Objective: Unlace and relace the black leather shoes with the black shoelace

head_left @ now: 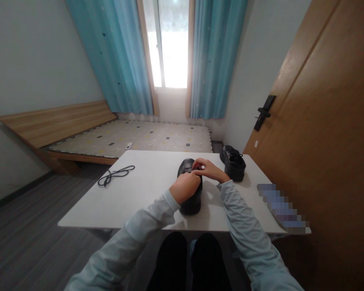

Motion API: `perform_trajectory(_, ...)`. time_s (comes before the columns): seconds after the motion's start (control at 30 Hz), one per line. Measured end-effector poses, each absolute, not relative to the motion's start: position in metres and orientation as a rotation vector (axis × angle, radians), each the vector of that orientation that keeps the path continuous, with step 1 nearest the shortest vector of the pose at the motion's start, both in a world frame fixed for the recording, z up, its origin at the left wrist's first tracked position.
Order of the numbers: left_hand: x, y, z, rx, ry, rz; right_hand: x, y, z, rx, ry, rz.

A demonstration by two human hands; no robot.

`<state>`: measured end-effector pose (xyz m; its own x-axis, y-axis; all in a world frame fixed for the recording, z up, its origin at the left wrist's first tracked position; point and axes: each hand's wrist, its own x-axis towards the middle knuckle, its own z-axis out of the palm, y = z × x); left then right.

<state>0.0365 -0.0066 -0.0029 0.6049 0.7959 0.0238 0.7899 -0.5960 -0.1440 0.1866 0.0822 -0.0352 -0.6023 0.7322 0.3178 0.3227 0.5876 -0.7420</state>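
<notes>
A black shoe (190, 206) stands on the white table in front of me, its toe pointing away. My left hand (186, 186) lies across the middle of the shoe, fingers curled in at its upper. From the right, my right hand (210, 169) reaches over the front of the shoe, thumb and fingertips pinched together beside the left fingertips. What the fingertips hold is too small to make out. Farther right on the table stands a second black shoe (235, 163) with laces showing on it. A loose dark shoelace (117, 174) lies looped at the left.
The white table (151, 190) has its near edge just before my knees. A blurred-out flat object (280, 206) lies at its right edge. Beyond stand a bed (151, 135) with a small white item (129, 146), and a wooden door (327, 133) on the right.
</notes>
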Motion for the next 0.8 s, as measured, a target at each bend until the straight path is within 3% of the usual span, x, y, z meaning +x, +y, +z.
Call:
perform_trajectory(0.37, 0.032, -0.023, 0.016, -2.579, -1.17, -0.143, 0.185, 0.077, -0.03, -0.876, -2.157, 0.904)
perform_trajectory(0.57, 0.02, -0.014, 0.011, -2.649, -1.102, -0.07, 0.186, 0.079, -0.033, -0.83, -2.19, 0.881)
perform_trajectory(0.8, 0.006, -0.012, 0.029, -2.664, -1.217, -0.223, 0.186, 0.08, -0.034, -0.855, -2.188, 0.86)
